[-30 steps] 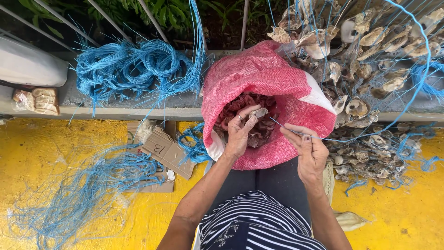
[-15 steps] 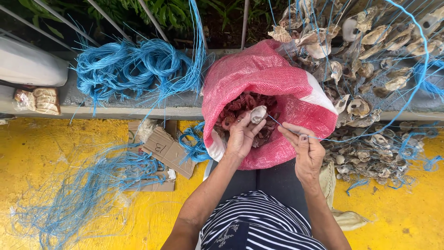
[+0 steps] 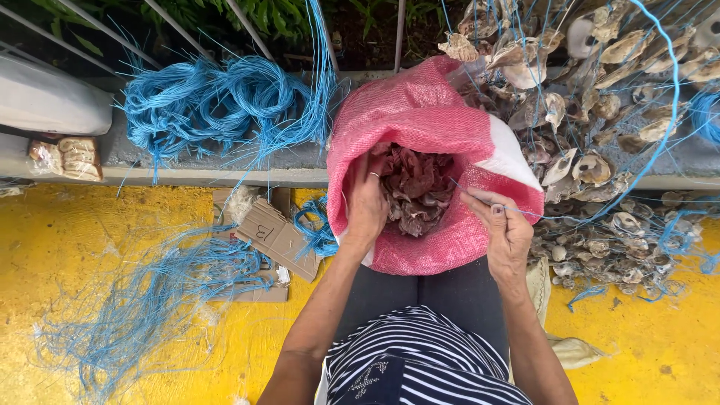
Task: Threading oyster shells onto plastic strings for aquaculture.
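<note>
Yellow painted floor (image 3: 90, 247) carries the whole work area, with a grey ledge (image 3: 225, 169) along its far edge. Order of size: coils of blue cord (image 3: 217, 101) on the ledge at far left; a heap of strung shells (image 3: 600, 157) at right; a spread of loose blue strands (image 3: 142, 300) at near left.

At centre, a pink woven sack (image 3: 427, 120) rests open against the person's lap. Dark reddish shells (image 3: 416, 191) fill its mouth.

Left hand (image 3: 367, 206): reaches into the sack, fingers curled down onto the shells. Whether a shell is already gripped cannot be told.

Right hand (image 3: 506, 229): pinched shut on a thin blue line (image 3: 555, 217), which runs right toward the strung heap. The line's end lies just beside the sack mouth.

Recommended handling, judged from this layout:
- Keep the line taut and its end clear of the sack weave.
- Take one shell at a time; the edges look sharp.
- Bring the shell to the line, not the reverse.
- Keep the sack mouth propped open.

Cardboard pieces (image 3: 277, 236) lie left of the sack.
</note>
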